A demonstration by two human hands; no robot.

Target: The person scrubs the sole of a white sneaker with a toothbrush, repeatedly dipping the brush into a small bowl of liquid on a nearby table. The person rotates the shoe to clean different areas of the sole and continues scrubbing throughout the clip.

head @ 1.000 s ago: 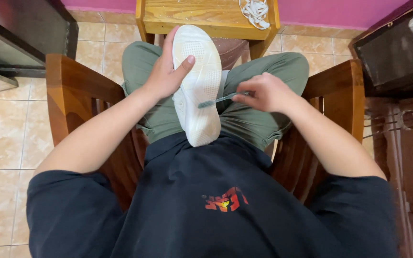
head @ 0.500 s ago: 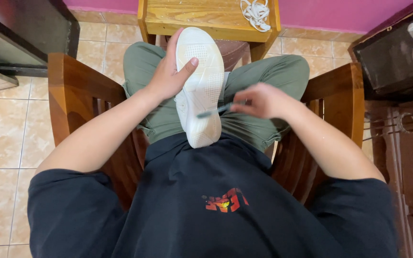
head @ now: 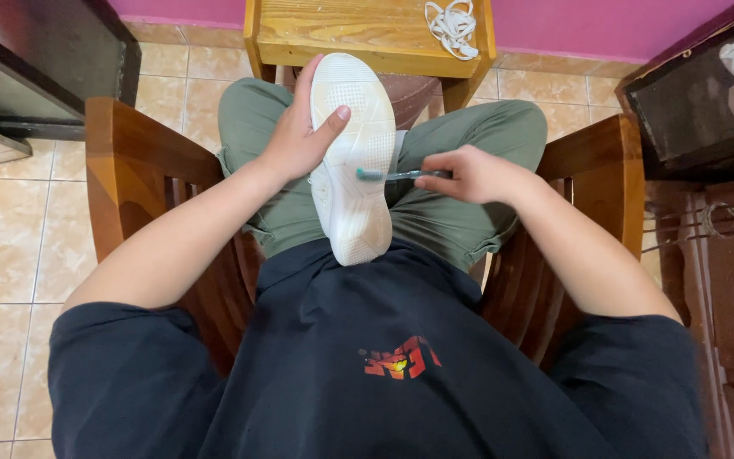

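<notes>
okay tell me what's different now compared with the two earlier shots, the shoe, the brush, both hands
The right hand has swung the toothbrush back so its head meets the sole of the white sneaker; half a second ago the hand was curled closer in and the brush barely showed. The left hand keeps its grip on the sneaker, sole up on the lap. The laces on the wooden stool lie as before.

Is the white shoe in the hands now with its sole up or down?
Sole up. The white shoe shows its patterned underside to the camera, the left hand gripping its side.
</notes>
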